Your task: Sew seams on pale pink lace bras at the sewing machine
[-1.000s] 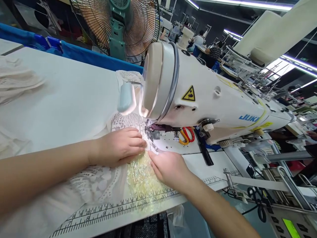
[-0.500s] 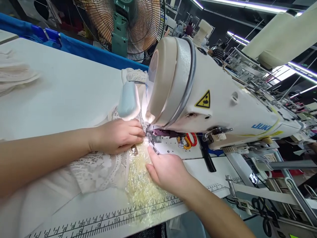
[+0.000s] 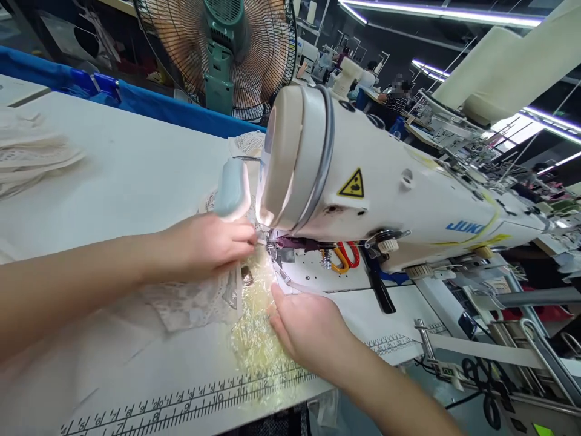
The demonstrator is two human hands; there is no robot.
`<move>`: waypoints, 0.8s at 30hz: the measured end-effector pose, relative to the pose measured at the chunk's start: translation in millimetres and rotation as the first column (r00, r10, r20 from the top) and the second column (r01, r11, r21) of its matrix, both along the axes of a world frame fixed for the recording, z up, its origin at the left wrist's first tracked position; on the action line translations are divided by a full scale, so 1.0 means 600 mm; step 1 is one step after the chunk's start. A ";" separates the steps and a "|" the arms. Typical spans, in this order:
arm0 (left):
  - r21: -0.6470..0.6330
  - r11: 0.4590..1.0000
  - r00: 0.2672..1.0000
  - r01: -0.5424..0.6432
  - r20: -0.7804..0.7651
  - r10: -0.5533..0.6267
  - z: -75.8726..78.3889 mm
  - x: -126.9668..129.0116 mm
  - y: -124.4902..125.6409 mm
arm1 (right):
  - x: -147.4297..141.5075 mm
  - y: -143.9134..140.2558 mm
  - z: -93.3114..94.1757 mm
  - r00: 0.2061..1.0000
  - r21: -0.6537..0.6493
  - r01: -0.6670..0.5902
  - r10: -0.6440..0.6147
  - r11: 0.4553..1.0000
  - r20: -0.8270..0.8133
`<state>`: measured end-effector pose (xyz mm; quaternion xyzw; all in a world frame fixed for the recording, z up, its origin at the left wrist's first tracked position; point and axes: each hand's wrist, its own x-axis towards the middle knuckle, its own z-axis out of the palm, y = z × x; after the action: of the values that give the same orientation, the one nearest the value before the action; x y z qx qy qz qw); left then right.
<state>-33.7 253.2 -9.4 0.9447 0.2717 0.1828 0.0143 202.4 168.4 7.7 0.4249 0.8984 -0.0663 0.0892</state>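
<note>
My left hand [image 3: 222, 245] is closed, its fingertips pinching white lace fabric [image 3: 193, 306] just left of the presser foot [image 3: 272, 245]. The lace spreads under that wrist and onto the table. My right hand [image 3: 313, 327] lies lower right of the foot, its thumb and fingers curled together; what they hold is hidden. A narrow white strip [image 3: 295, 284] runs from near the foot to behind that hand. Between my hands, crinkled clear film over a yellowish surface [image 3: 256, 339] covers the table. The white sewing machine [image 3: 381, 181] reaches over from the right.
Scissors with red and orange handles [image 3: 347, 255] lie under the machine arm, near a black-handled tool [image 3: 381, 290]. A pale blue pad [image 3: 230, 188] sits beside the machine head. Stacked fabric [image 3: 34, 151] lies at left. A printed ruler [image 3: 190, 406] follows the front edge; a fan [image 3: 222, 54] stands behind.
My left hand has shifted slightly left and up, away from the foot, drawing the lace with it. My right hand has dropped a little, showing more of the white strip. The view has shifted slightly.
</note>
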 end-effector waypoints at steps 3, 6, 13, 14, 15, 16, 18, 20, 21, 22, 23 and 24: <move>-0.033 0.999 0.976 0.035 -0.212 -0.041 0.019 0.002 -0.026 | 0.013 -0.029 -0.001 0.990 -0.027 -0.004 0.000 1.000 -0.138; -0.108 0.992 0.954 -0.066 -0.299 0.031 0.037 0.008 -0.042 | 0.016 -0.058 -0.015 0.916 -0.007 0.052 -0.051 0.999 -0.397; -0.540 0.829 0.960 -0.146 0.126 0.251 0.078 0.028 -0.049 | -0.044 -0.094 -0.047 0.672 0.040 0.037 0.005 0.998 -0.740; -0.562 0.812 0.942 -0.157 0.162 0.294 0.077 0.032 -0.049 | -0.054 -0.092 -0.046 0.704 0.014 0.019 -0.003 1.000 -0.710; -0.554 0.809 0.928 -0.195 0.163 0.335 0.074 0.037 -0.049 | -0.063 -0.089 -0.044 0.733 -0.013 0.020 -0.024 1.000 -0.679; -0.517 0.818 0.917 -0.253 0.140 0.372 0.069 0.040 -0.050 | -0.067 -0.085 -0.042 0.751 -0.033 0.043 -0.055 0.999 -0.658; -0.396 0.836 0.899 -0.380 0.053 0.435 0.057 0.045 -0.054 | -0.067 -0.075 -0.038 0.745 -0.044 0.134 -0.130 0.990 -0.654; -0.298 0.832 0.876 -0.468 -0.028 0.482 0.043 0.047 -0.062 | -0.055 -0.064 -0.037 0.719 -0.038 0.239 -0.203 0.970 -0.665; -0.277 0.827 0.867 -0.488 -0.049 0.495 0.036 0.047 -0.067 | -0.046 -0.060 -0.038 0.712 -0.035 0.280 -0.232 0.959 -0.663; -0.270 0.824 0.862 -0.499 -0.060 0.503 0.030 0.046 -0.072 | -0.038 -0.057 -0.039 0.712 -0.036 0.307 -0.254 0.951 -0.655; -0.255 0.823 0.859 -0.507 -0.075 0.506 0.024 0.045 -0.077 | -0.031 -0.054 -0.040 0.717 -0.041 0.321 -0.271 0.946 -0.642; -0.233 0.829 0.860 -0.508 -0.092 0.501 0.018 0.045 -0.082 | -0.025 -0.053 -0.041 0.726 -0.049 0.325 -0.282 0.944 -0.627</move>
<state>-6.9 204.2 1.6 0.8324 0.5323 0.1315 0.0801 187.6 136.6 -16.7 0.5222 0.7964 -0.1882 -0.2398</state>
